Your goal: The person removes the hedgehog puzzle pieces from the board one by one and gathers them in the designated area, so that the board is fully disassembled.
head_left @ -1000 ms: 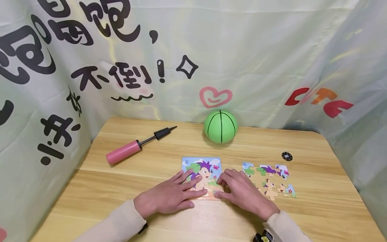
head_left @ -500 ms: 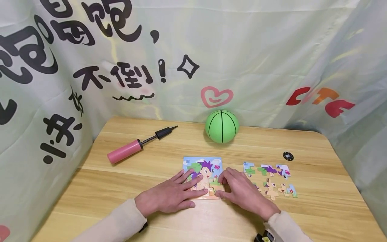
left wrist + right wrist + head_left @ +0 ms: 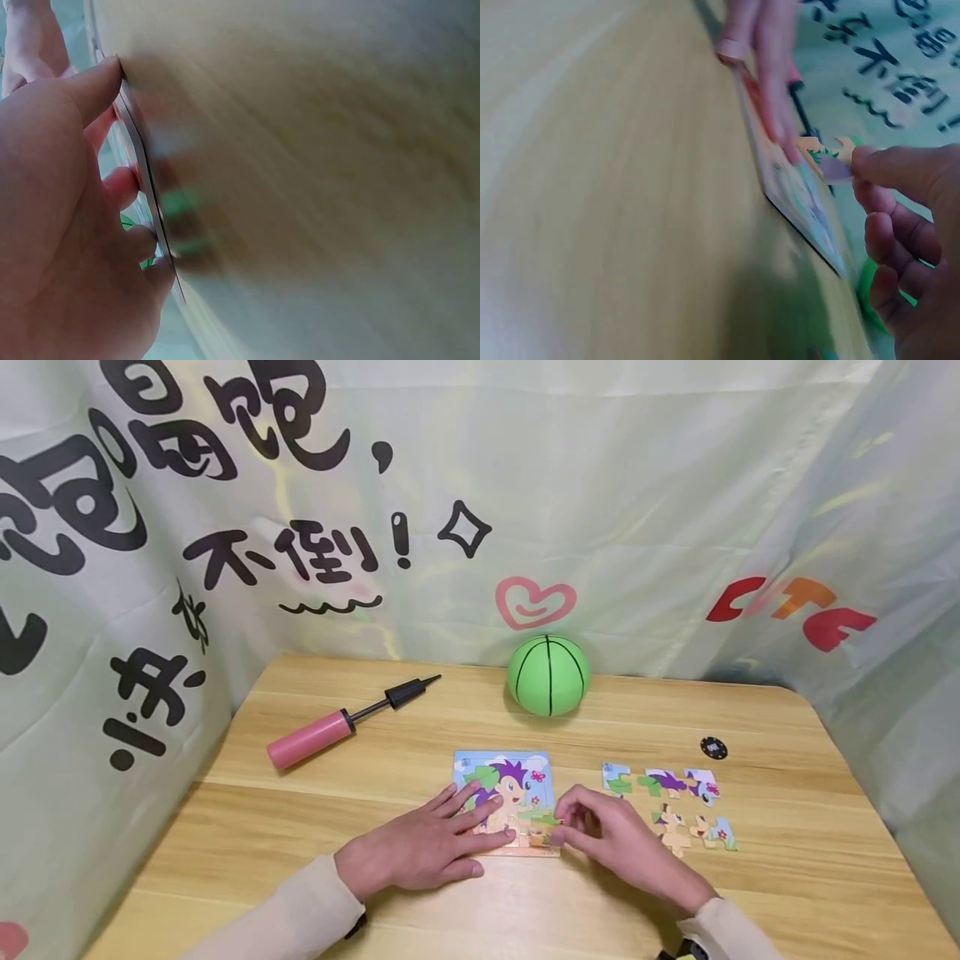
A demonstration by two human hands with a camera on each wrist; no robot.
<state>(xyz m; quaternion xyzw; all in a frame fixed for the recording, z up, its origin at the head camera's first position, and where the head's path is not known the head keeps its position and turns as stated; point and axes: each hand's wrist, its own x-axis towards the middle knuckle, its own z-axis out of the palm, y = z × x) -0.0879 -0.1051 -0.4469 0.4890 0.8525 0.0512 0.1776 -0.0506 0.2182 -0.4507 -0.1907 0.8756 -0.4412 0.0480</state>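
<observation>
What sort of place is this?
Probably a small play or filming corner indoors, though I can't be sure: printed cloth hangs around a wooden table, which holds a children's picture puzzle and a green ball.

- Over the lower left of the puzzle board [image 3: 491, 758], the left hand [image 3: 423, 843] lies spread, blocking access from above.
- At the board's right edge, the right hand [image 3: 622, 839] and its pinched piece [image 3: 821, 156] stand in the way.
- Farther right of the board, loose pieces [image 3: 671, 833] obstruct a low pass (a bare gap separates the two rows).
- Beyond the board, bare counter [image 3: 480, 718] reaches to the green ball [image 3: 549, 677], a tall obstacle.
- Beyond the board's left side lies the pump [image 3: 311, 739].
- Nearer than the board, counter is open between the sleeves [image 3: 292, 906].
</observation>
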